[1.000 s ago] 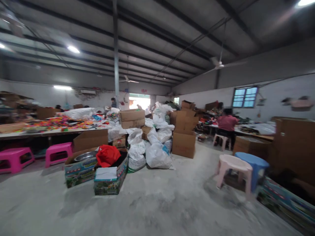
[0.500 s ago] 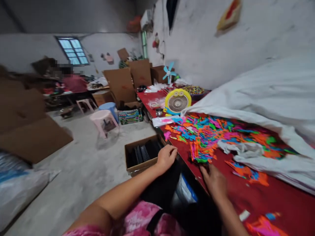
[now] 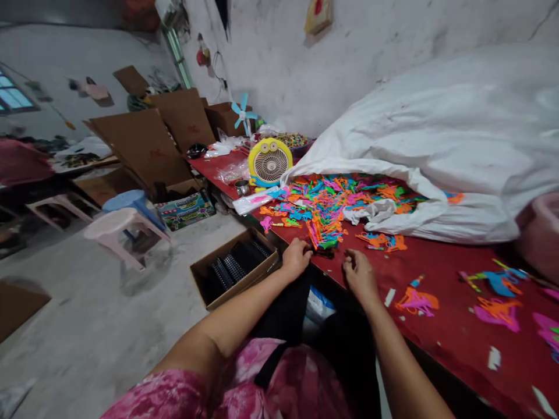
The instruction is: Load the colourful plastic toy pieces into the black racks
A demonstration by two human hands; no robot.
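My left hand (image 3: 297, 258) is at the table's front edge with its fingers curled together; what they hold, if anything, is hidden. Just right of its fingertips, a small dark piece (image 3: 324, 252) lies at the foot of a stack of colourful plastic pieces (image 3: 325, 227) in orange, green, blue and pink. Over the red tabletop, my right hand (image 3: 360, 273) has its fingers loosely bent and apart, with nothing visible between them. Below my left hand stands a cardboard box (image 3: 205, 299) containing black strips, some with rows of pale dots.
A big white sack (image 3: 419, 116) spills more plastic pieces onto the red table (image 3: 441, 349). Behind the pile are a yellow fan (image 3: 271, 163) and a metal cup (image 3: 241, 187). Pink (image 3: 122, 224) and blue (image 3: 126, 201) stools stand on the floor. A person's pink top (image 3: 21, 162) shows far left.
The view has swung right and down, showing more of the table. My right hand has drawn away from the stack's near end. My left hand is closer to the stack.
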